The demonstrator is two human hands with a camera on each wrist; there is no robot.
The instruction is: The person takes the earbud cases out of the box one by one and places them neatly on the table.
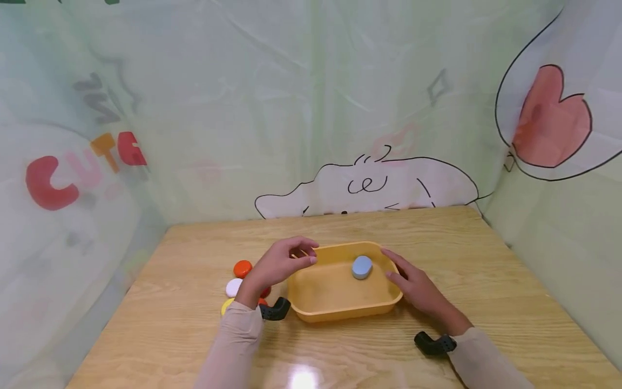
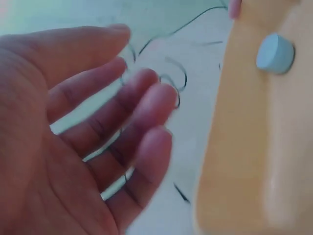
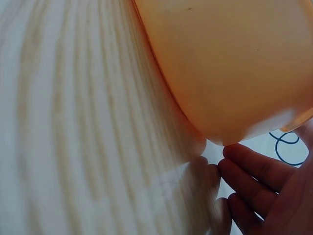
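Observation:
A yellow plastic tray point(image 1: 335, 313) sits on the wooden table. Inside it, towards the far right, lies a light blue rounded block point(image 1: 362, 267), also visible in the left wrist view. Above the tray's left edge hovers my left hand point(image 1: 282, 262), its fingers loosely bent with nothing between them. My right hand point(image 1: 420, 292) holds the tray's right end, thumb over the rim and fingers along the outside wall. In the right wrist view the fingers point(image 3: 254, 166) lie against the outer side of the tray point(image 3: 230, 63).
Left of the tray, partly hidden by the left forearm, are an orange disc point(image 1: 242, 268), a white disc point(image 1: 234, 287), a yellow disc point(image 1: 227, 306) and red pieces. Printed curtains point(image 1: 233, 135) stand behind and beside the table point(image 1: 160, 324).

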